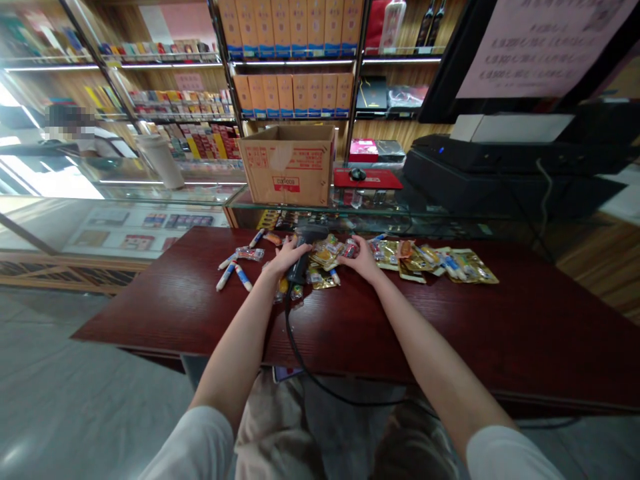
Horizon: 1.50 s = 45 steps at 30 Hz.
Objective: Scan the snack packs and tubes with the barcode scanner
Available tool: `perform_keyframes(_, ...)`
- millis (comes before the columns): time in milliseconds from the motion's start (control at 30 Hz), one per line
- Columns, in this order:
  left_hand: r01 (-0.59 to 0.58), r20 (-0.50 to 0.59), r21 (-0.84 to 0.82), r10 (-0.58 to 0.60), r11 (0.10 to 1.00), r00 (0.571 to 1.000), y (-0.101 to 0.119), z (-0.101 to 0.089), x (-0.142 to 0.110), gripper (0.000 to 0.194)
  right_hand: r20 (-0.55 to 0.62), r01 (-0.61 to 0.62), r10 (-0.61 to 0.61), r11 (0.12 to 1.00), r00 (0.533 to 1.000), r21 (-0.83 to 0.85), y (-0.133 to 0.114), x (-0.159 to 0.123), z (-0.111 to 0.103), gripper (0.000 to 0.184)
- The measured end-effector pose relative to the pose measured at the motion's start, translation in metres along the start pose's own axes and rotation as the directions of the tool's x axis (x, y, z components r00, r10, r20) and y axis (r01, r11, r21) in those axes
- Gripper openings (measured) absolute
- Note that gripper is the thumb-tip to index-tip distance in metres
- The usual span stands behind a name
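Many foil packets (pixel 435 265) and several white-and-blue tubes (pixel 234 272) strewn across the far part of a dark red tabletop (pixel 440 320), the packets mostly in a loose, overlapping row on the right, the tubes in a small scatter on the left. Left hand (pixel 286 259) closed around the grip of a black scanner (pixel 301 257), its head tilted up and away, its black cord (pixel 289 327) trailing down over the near edge of the tabletop. Right hand (pixel 363 260) narrow, fingers curled onto a small red-and-foil packet (pixel 350 249), just beside a gold foil heap (pixel 325 253) between both hands. Beyond the tabletop, a glass counter (pixel 280 212) carrying a cardboard box (pixel 286 167), and behind that, shelves of orange cartons (pixel 295 67). Farther left, past the glass, a person (pixel 83 133) too blurred to make out
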<state>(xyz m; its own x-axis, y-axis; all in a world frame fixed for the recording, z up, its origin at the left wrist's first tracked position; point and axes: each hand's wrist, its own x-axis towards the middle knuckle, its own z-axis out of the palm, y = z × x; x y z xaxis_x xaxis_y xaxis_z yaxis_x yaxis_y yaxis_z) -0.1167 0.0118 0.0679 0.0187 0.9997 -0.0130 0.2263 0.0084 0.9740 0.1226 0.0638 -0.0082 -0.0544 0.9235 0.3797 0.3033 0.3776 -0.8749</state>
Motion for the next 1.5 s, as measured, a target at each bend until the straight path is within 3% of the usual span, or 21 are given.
perform_keyframes(100,-0.125,-0.096,0.192,0.145,0.973,0.985,0.008,0.004,-0.002,0.028,0.019,-0.042,0.04,0.992,0.999,0.116,-0.007,0.0,-0.015,0.085)
perform_keyframes(167,-0.173,-0.055,0.198,0.187,0.965,0.981,0.014,0.01,-0.007,0.027,0.089,-0.072,0.055,0.976,0.995,0.206,-0.015,0.0,-0.027,0.086)
perform_keyframes(267,-0.125,-0.003,0.095,0.126,0.988,0.992,0.02,0.022,-0.017,0.026,0.158,-0.087,0.041,0.952,0.987,0.294,-0.027,0.0,-0.042,0.09)
perform_keyframes(433,0.027,0.166,-0.131,-0.005,0.991,0.986,0.024,0.041,-0.028,0.028,0.104,-0.05,0.016,0.942,0.994,0.331,-0.028,0.001,-0.053,0.1)
perform_keyframes(533,0.056,0.242,-0.176,-0.012,0.983,0.97,0.025,0.046,-0.03,0.03,0.128,-0.065,0.035,0.969,0.991,0.239,-0.021,0.004,-0.054,0.079)
perform_keyframes(633,0.028,0.265,-0.213,0.03,0.977,0.964,0.025,0.048,-0.032,0.035,0.111,-0.027,0.025,0.999,0.994,0.017,-0.015,0.006,-0.055,0.052)
perform_keyframes(700,0.002,0.291,-0.227,0.066,0.974,0.954,0.024,0.049,-0.033,0.038,0.109,0.021,-0.008,0.993,0.994,-0.118,-0.015,0.005,-0.054,0.044)
perform_keyframes(800,-0.009,0.317,-0.232,0.085,0.973,0.945,0.022,0.05,-0.033,0.043,0.167,0.062,-0.024,0.971,0.986,-0.229,-0.017,0.004,-0.052,0.039)
perform_keyframes(1000,-0.008,0.3,-0.224,0.077,0.975,0.951,0.019,0.055,-0.033,0.05,0.227,0.039,0.032,0.954,0.973,-0.299,-0.021,0.002,-0.045,0.041)
perform_keyframes(1167,0.0,0.289,-0.257,0.076,0.966,0.954,0.02,0.055,-0.034,0.054,0.276,0.064,0.044,0.927,0.96,-0.371,-0.03,-0.003,-0.047,0.031)
perform_keyframes(1267,0.034,0.273,-0.235,0.032,0.971,0.961,0.02,0.049,-0.031,0.057,0.178,-0.001,0.107,0.859,0.978,-0.512,-0.039,-0.004,-0.054,0.038)
perform_keyframes(1333,0.075,0.238,-0.239,-0.016,0.968,0.971,0.018,0.042,-0.026,0.06,0.01,-0.134,0.179,0.771,0.984,-0.622,-0.044,-0.003,-0.062,0.04)
perform_keyframes(1433,0.111,0.165,-0.29,-0.064,0.951,0.984,0.016,0.03,-0.017,0.064,-0.266,-0.324,0.19,0.639,0.945,-0.698,-0.045,-0.002,-0.077,0.036)
perform_keyframes(1500,0.123,0.144,-0.337,-0.078,0.933,0.986,0.015,0.021,-0.012,0.063,-0.378,-0.387,0.141,0.569,0.915,-0.725,-0.04,-0.002,-0.089,0.032)
